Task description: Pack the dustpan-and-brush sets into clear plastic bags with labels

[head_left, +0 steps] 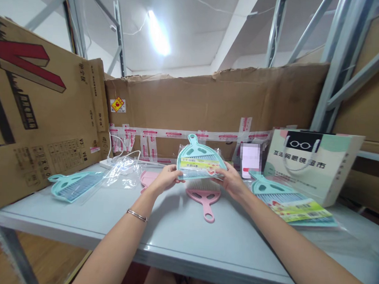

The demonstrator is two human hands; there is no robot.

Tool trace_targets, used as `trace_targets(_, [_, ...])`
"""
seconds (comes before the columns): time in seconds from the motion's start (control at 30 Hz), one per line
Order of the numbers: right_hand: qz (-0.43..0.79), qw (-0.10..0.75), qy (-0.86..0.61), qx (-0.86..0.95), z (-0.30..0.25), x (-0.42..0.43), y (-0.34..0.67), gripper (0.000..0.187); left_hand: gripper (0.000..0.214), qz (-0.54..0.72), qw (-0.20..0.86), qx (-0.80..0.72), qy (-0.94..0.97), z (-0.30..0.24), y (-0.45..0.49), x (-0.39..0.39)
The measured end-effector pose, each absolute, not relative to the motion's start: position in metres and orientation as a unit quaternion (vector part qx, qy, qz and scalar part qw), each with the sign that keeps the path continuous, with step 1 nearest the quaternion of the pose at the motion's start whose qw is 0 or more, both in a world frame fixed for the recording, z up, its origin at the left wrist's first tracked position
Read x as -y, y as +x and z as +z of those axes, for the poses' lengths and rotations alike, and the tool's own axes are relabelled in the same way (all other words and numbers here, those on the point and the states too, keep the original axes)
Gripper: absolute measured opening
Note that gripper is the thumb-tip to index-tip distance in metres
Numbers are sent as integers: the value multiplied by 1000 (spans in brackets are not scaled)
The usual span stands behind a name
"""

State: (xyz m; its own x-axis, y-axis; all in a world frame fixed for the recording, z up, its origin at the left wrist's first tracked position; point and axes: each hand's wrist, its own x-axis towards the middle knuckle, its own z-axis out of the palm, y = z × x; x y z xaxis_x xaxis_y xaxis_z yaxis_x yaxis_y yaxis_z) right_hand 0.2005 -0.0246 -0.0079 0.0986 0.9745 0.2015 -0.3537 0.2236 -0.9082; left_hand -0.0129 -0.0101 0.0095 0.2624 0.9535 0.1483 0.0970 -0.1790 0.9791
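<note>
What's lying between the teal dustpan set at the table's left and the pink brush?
Head view: crumpled clear plastic bags and the edge of a pink dustpan, partly behind the left hand.

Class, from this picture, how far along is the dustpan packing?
Seemingly done: labelled, bagged teal sets stacked at right. In hand: left hand and right hand hold a bagged teal dustpan set. Seemingly left: bare pink brush and unlabelled teal dustpan at left.
</note>
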Motion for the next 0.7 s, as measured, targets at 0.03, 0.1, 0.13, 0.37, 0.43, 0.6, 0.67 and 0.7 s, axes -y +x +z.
trace_targets(0.03, [514,650,-353,434,-7,26,201,30,8,445,484,-417,628,11,-12,11])
trace_targets(0.1, [516,654,-354,425,-6,27,200,25,8,444,482,-419,629,12,-12,13])
trace_targets(0.13, [516,654,-356,423,-6,27,200,24,8,441,482,-420,629,13,-12,13])
trace_targets(0.37, [480,693,-374,387,-6,20,203,30,23,417,491,-383,662,7,-12,10])
trace_targets(0.43, [461,715,-394,349,2,19,212,28,35,427,487,-396,651,8,-13,7])
trace_targets(0.6, [432,673,-478,364,29,32,255,23,33,473,414,-465,623,4,-19,-2])
trace_targets(0.67, [419,638,-525,376,32,41,276,22,24,453,331,-509,653,-1,-22,-5])
trace_targets(0.7, [408,622,-554,374,31,45,286,22,20,430,279,-530,676,-4,-24,-6])
